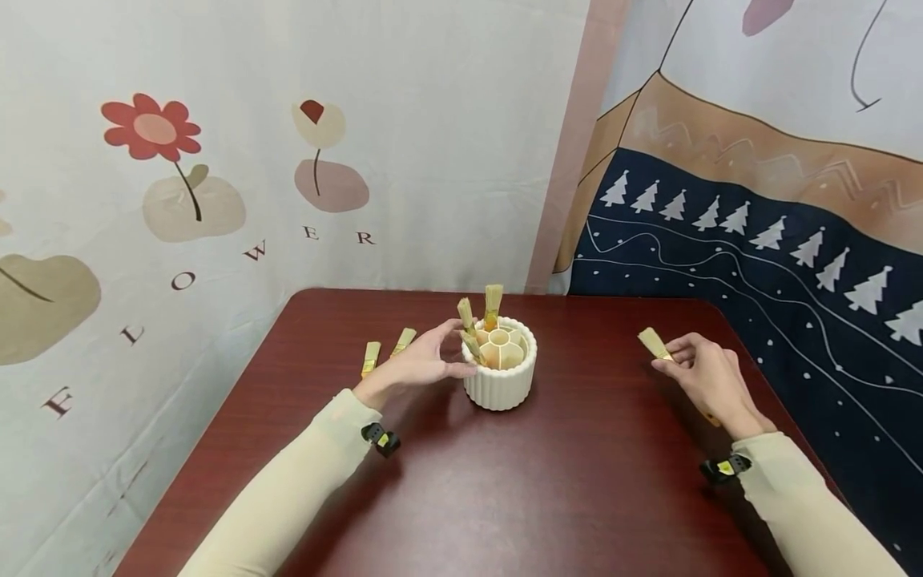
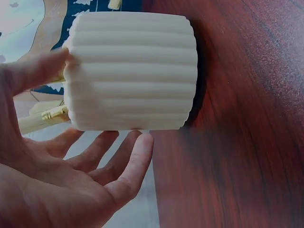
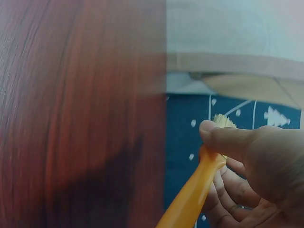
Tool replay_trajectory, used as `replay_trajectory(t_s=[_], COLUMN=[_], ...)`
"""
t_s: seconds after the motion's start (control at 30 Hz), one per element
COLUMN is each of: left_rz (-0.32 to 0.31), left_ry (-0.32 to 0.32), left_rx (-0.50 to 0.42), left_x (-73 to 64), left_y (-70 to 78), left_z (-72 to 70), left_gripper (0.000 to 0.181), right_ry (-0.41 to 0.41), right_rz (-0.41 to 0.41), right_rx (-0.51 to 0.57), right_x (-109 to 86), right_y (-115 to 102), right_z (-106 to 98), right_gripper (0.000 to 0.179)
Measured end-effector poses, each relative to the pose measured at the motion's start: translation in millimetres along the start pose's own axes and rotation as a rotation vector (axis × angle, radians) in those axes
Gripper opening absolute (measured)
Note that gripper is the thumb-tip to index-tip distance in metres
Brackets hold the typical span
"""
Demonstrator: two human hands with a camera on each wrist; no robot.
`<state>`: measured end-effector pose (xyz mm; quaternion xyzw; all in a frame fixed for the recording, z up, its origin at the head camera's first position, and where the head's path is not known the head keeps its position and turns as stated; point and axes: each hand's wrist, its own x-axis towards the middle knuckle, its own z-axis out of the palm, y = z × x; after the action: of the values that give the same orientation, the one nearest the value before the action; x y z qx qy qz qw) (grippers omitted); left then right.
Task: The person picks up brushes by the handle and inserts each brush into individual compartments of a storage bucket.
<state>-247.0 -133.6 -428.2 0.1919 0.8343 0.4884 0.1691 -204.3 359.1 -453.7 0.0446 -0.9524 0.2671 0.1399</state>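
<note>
A white ribbed round holder (image 1: 500,389) with several compartments stands upright on the table. Three paintbrushes with pale bristles, one of them the rear brush (image 1: 493,296), stick out of its left and back compartments. My left hand (image 1: 417,361) holds the holder's left side; in the left wrist view the thumb lies at the rim and the fingers (image 2: 142,147) curl along the wall. Over the table's right side, my right hand (image 1: 710,381) pinches a paintbrush (image 1: 652,342) near its ferrule, above the tabletop. Its orange handle (image 3: 190,199) shows in the right wrist view.
Two more paintbrushes, a nearer one (image 1: 371,354) and a farther one (image 1: 404,340), lie to the left, partly behind my left forearm. The dark red table (image 1: 548,489) ends at printed cloths, a white one (image 1: 461,144) behind and a navy one (image 1: 793,320) at right.
</note>
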Motion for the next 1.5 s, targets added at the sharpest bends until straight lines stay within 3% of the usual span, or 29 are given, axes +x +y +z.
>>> replay_trajectory(t_s=[0.3, 0.43, 1.03, 1.5], left_rz=[0.037, 0.051, 0.069, 0.107], left_ry=[0.116, 0.146, 0.128, 0.126], left_rx=[0.133, 0.134, 0.087, 0.06], left_x=[4.1, 4.9, 3.3, 5.3], left_y=[0.2, -0.5, -6.7, -12.7], left_z=[21.8, 25.9, 23.7, 25.8], left_gripper=[0.105, 0.105, 0.103, 0.103], right_ry=[0.053, 0.082, 0.133, 0.117], right_rz=[-0.067, -0.101, -0.191, -0.234], right_rx=[0.034, 0.045, 0.119, 0.177], right_x=[0.4, 0.8, -1.2, -2.3], right_y=[-38, -52, -100, -131], right_z=[3, 4, 6, 14], right_gripper=[0.04, 0.04, 0.033, 0.031])
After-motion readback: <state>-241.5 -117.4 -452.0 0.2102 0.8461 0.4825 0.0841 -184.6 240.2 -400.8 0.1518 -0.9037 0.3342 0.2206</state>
